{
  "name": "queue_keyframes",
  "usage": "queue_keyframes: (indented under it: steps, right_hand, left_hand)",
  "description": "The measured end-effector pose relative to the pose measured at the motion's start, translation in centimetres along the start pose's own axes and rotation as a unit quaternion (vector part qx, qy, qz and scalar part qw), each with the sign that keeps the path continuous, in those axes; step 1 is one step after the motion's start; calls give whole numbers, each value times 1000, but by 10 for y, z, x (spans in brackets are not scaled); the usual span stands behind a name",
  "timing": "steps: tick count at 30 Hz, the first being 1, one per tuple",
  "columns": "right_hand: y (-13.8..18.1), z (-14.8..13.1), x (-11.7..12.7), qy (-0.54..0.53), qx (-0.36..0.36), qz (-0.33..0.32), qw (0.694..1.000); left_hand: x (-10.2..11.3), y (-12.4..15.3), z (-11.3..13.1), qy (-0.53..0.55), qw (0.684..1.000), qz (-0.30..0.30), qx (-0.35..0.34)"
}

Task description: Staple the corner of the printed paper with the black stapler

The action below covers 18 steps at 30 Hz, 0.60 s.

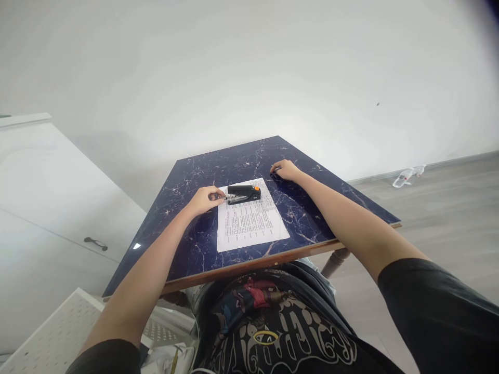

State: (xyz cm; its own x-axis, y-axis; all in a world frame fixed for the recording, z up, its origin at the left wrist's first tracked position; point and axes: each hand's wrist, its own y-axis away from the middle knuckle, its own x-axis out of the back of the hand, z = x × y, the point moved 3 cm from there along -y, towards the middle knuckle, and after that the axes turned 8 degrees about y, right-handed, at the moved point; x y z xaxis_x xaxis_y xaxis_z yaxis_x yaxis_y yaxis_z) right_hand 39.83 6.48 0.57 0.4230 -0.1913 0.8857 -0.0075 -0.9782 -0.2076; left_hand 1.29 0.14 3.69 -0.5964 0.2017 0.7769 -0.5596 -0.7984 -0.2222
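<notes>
A black stapler with an orange piece near its right end lies sideways on a printed sheet of paper. Its jaw end points left, with a gap between the upper arm and the base. My left hand comes in from the left, thumb and fingertips closed on the tip of that jaw end; whether a small part is also pinched there is too small to tell. Beyond the paper's upper right, my right hand rests on the tabletop, fingers loosely bent and apart, a dark patch under the fingertips.
The dark blue marbled table has a wooden front edge and stands near a white wall. To the left is a white cabinet with a dark handle. A white perforated panel is at lower left. Clear plastic lies on the floor at right.
</notes>
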Motion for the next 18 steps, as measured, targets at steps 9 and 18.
queue_keyframes:
  steps: [9,18]
  right_hand:
    - [-1,0,0,1,2,-3,1000]
    - [-4,3,-3,-9,14,1,1000]
  left_hand:
    - [2,1,-1,-5,1000,-4,-1]
    - [6,1,1,-14,999,-23,21]
